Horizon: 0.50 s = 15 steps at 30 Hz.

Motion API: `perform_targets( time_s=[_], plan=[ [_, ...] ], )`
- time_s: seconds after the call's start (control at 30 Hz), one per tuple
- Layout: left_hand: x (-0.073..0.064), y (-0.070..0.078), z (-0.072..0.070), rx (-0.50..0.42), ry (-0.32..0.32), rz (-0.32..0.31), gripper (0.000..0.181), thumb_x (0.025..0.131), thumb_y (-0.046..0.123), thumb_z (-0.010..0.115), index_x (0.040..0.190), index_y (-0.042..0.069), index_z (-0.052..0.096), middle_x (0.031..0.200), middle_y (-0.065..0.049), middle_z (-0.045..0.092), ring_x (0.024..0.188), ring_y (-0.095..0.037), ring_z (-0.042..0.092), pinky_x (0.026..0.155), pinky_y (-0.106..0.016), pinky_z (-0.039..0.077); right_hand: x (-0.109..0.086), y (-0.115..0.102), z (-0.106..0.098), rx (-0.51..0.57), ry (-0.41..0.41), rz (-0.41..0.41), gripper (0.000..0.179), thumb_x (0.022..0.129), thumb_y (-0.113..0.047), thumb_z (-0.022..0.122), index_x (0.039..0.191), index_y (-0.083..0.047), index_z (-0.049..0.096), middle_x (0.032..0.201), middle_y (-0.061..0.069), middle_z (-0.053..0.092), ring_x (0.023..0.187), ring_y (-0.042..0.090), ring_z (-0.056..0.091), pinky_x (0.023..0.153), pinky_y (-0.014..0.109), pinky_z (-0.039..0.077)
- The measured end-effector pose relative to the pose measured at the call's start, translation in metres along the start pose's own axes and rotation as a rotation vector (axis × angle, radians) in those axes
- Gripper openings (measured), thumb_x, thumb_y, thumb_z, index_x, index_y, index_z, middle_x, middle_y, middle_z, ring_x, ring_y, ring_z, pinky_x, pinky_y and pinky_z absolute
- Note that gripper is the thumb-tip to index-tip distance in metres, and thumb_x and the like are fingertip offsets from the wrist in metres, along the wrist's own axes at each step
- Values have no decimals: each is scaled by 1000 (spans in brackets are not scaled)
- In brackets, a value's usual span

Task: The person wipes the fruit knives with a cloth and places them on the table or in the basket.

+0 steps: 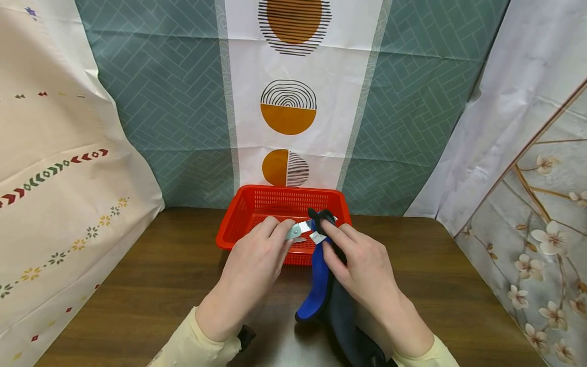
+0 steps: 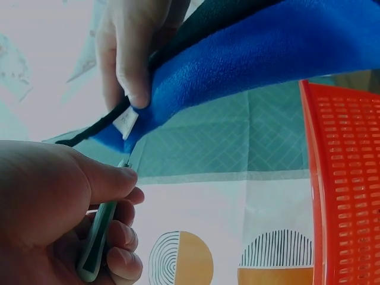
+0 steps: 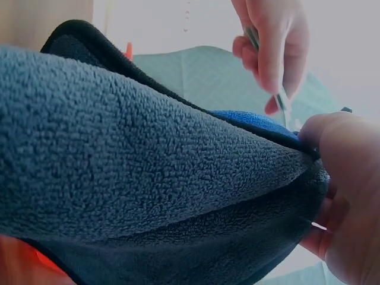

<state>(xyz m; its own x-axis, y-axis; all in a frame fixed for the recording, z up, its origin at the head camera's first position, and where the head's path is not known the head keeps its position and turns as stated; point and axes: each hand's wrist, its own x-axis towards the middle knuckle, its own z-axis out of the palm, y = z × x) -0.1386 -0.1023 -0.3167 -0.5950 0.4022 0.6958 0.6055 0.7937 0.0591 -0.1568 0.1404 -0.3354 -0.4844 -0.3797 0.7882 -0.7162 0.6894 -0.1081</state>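
Note:
My left hand (image 1: 259, 250) grips a small knife (image 1: 294, 232) by its mint-green handle, thumb along its side in the left wrist view. The blade points right and meets the towel's corner beside a white label (image 2: 126, 123). My right hand (image 1: 362, 260) pinches that corner of the towel (image 1: 316, 290), fleecy blue on one face, dark grey on the other, with black edging. The label sticks out just below the right fingertips. From there the towel hangs down towards me; in the right wrist view its grey side (image 3: 136, 148) covers much of the scene.
Behind the hands, a red perforated plastic basket (image 1: 224, 229) stands on the brown wooden table (image 1: 151, 290). A thin silvery blade-like piece (image 1: 299, 240) shows inside it. Patterned cloths (image 1: 183, 102) hang at the back and both sides.

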Motion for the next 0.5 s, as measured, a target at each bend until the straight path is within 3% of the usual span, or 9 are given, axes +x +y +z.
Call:
perform_targets(
  time_s=[0.5],
  plan=[
    [0, -6, -2, 3, 0, -30, 49, 91, 13, 92, 134, 5, 70, 99, -5, 65, 79, -16, 60, 63, -26, 58, 0, 21, -15, -55, 20, 109, 44, 99, -13, 76, 142, -10, 75, 88, -1, 67, 59, 8, 38, 49, 27, 35]
  ],
)
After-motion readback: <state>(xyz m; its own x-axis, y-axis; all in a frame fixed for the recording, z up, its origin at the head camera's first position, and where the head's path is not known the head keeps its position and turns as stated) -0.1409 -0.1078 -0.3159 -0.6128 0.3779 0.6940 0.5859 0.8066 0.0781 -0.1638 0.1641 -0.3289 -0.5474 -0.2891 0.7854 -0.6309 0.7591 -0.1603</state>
